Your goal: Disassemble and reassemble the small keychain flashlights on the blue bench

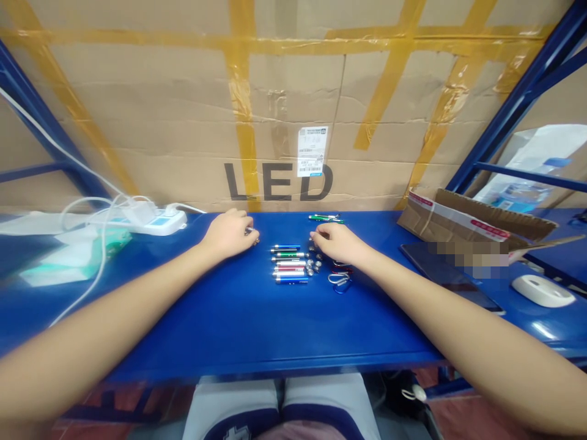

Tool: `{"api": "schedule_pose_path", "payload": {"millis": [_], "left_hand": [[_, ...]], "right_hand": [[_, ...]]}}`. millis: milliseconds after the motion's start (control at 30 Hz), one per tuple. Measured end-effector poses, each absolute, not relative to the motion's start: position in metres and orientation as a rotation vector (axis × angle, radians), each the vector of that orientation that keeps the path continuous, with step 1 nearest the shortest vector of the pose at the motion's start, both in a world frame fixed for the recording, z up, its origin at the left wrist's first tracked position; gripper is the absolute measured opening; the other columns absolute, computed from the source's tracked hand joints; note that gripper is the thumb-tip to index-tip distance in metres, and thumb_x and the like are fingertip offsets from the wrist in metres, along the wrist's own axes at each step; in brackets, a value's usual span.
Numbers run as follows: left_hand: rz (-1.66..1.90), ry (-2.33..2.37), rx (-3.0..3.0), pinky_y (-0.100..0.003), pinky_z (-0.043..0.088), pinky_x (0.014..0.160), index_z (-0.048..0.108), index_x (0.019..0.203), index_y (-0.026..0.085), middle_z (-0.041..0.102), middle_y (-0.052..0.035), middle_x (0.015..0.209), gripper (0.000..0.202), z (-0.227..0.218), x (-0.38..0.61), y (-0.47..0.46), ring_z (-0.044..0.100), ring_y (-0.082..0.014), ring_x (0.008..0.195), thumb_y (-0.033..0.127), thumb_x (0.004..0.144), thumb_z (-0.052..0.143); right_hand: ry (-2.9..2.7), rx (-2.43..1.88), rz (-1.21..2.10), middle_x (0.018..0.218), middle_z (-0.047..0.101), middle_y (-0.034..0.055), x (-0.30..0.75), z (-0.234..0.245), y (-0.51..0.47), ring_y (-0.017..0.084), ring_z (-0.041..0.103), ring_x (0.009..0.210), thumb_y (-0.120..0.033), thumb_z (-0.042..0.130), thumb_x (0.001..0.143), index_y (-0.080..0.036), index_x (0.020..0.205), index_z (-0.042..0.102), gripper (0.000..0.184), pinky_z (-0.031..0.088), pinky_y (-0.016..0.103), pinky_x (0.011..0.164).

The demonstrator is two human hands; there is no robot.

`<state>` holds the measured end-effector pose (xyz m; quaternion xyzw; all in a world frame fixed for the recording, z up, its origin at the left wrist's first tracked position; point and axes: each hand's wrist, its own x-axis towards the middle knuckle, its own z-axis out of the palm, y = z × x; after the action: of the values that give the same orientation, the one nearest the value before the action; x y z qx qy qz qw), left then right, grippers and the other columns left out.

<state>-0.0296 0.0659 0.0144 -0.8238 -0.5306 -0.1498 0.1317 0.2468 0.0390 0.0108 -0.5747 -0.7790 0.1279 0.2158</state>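
My left hand (230,233) rests on the blue table (238,318) with its fingers curled round a small metal piece that barely shows at the fingertips. My right hand (336,242) lies fingers down over small silver caps (313,264) and pinches at one of them. Between the hands lies a row of several small coloured keychain flashlights (288,264), side by side. A green flashlight (326,218) lies apart just beyond my right hand. Carabiner clips (340,279) sit by my right wrist.
A white power strip (156,220) with cables sits at the back left, beside tissue packs (68,260). At the right are an open cardboard box (477,223), a dark tablet (447,275) and a white mouse (541,290). A taped cardboard wall marked LED stands behind.
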Motion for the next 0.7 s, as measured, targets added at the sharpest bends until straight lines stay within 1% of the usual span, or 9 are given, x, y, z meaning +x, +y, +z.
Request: {"api": "schedule_pose_path", "payload": {"millis": [100,267,400,500,600,700], "left_hand": [[-0.390,-1.549,-2.402,-0.040,0.047,0.075,0.069,0.076,0.018,0.069,-0.0127,0.089,0.029,0.010,-0.032,0.070,0.059,-0.0303,0.089,0.038,0.085,0.050],[-0.484,-1.582,-2.416,-0.043,0.047,0.079,0.071,0.076,0.018,0.069,-0.0140,0.087,0.034,0.006,-0.036,0.075,0.057,-0.0314,0.090,0.036,0.088,0.045],[-0.497,-1.592,-2.404,-0.044,0.046,0.083,0.070,0.076,0.017,0.068,-0.0145,0.087,0.037,0.008,-0.036,0.072,0.056,-0.0317,0.093,0.034,0.091,0.040],[-0.544,-1.604,-2.464,-0.044,0.045,0.087,0.069,0.080,0.017,0.067,-0.0134,0.090,0.040,0.009,-0.030,0.070,0.056,-0.0296,0.094,0.032,0.094,0.035],[-0.681,-1.604,-2.654,-0.044,0.045,0.093,0.068,0.088,0.017,0.067,-0.0109,0.095,0.038,0.006,-0.020,0.067,0.058,-0.0269,0.096,0.037,0.096,0.037],[-0.823,-1.591,-2.801,-0.045,0.045,0.098,0.068,0.098,0.018,0.067,-0.0097,0.106,0.037,0.000,-0.006,0.061,0.058,-0.0266,0.106,0.045,0.096,0.043]], "right_hand": [[-2.189,-1.628,0.321,0.074,0.067,0.0044,0.248,0.012,0.040,0.017,0.057,0.067,-0.030,0.047,0.095,-0.020,0.068,0.058,0.031,0.036,0.028,0.061],[-2.221,-1.662,0.327,0.080,0.071,0.0049,0.249,0.012,0.041,0.018,0.061,0.073,-0.029,0.050,0.094,-0.020,0.070,0.060,0.028,0.039,0.027,0.064],[-2.223,-1.688,0.317,0.080,0.070,0.0048,0.248,0.013,0.039,0.018,0.061,0.072,-0.030,0.050,0.094,-0.020,0.069,0.059,0.028,0.038,0.028,0.064],[-2.218,-1.719,0.308,0.080,0.071,0.0046,0.248,0.014,0.039,0.018,0.061,0.071,-0.030,0.051,0.094,-0.020,0.070,0.059,0.028,0.038,0.028,0.064],[-2.216,-1.747,0.294,0.081,0.071,0.0045,0.249,0.013,0.040,0.018,0.061,0.072,-0.031,0.052,0.094,-0.020,0.071,0.059,0.026,0.038,0.029,0.064],[-2.234,-1.768,0.281,0.083,0.071,0.0047,0.249,0.012,0.042,0.019,0.061,0.074,-0.032,0.053,0.093,-0.020,0.073,0.060,0.025,0.038,0.029,0.065]]}}
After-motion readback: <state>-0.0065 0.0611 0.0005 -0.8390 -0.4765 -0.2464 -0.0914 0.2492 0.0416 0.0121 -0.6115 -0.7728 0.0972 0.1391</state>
